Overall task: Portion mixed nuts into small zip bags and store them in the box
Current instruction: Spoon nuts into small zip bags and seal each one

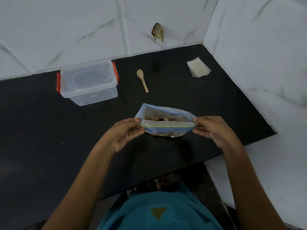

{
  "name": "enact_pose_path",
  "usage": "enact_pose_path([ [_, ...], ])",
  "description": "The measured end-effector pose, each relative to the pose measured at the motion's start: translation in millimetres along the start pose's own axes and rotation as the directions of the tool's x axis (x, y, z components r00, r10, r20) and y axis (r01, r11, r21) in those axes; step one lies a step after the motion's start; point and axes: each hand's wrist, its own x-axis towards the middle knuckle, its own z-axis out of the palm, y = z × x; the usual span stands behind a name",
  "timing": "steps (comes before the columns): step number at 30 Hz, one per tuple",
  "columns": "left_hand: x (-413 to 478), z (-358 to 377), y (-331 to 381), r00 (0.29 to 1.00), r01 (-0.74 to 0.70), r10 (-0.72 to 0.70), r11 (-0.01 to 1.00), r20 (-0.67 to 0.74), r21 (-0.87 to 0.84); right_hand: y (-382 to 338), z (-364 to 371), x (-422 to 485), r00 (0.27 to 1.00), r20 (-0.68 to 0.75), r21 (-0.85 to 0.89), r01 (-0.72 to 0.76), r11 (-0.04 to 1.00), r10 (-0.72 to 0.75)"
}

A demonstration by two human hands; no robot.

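Observation:
A large zip bag (166,128) with a blue and green zip strip stands on the black counter (41,130), its mouth open toward the wall, mixed nuts (163,120) showing inside. My left hand (127,132) pinches the bag's left top corner and my right hand (212,129) pinches the right top corner, the near zip edge stretched between them. A clear plastic box (88,83) with red latches stands at the back left, lid on. A wooden spoon (142,80) lies behind the bag. A stack of small zip bags (198,67) lies at the back right.
White marbled tile walls close the counter at the back and right. A dark chipped patch (157,32) marks the back wall. The counter's front edge runs near my body, with a lower white surface (265,163) to the right.

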Motion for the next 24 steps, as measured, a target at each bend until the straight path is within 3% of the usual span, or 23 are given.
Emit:
enact_pose_path([
  [9, -1, 5, -3, 0.994, 0.104, -0.084, 0.901, 0.065, -0.421, 6, -4, 8, 0.998, 0.066, 0.324, -0.01, 0.946, -0.012],
  [14, 1, 8, -6, 0.996, 0.068, -0.023, 0.817, 0.085, -0.573, 15, 0, 15, 0.986, 0.161, 0.684, -0.143, 0.715, 0.043],
  [19, 2, 11, -14, 0.996, 0.032, 0.031, 0.756, 0.085, -0.654, 20, 12, 18, 0.98, 0.188, 0.801, -0.187, 0.569, 0.058],
  [22, 0, 15, -18, 0.997, -0.002, 0.051, 0.771, 0.059, -0.637, 16, 13, 17, 0.985, 0.169, 0.782, -0.153, 0.605, 0.031],
  [24, -2, 17, -19, 0.997, -0.026, 0.066, 0.78, 0.041, -0.626, 14, 15, 14, 0.996, 0.087, 0.651, -0.028, 0.759, -0.037],
])
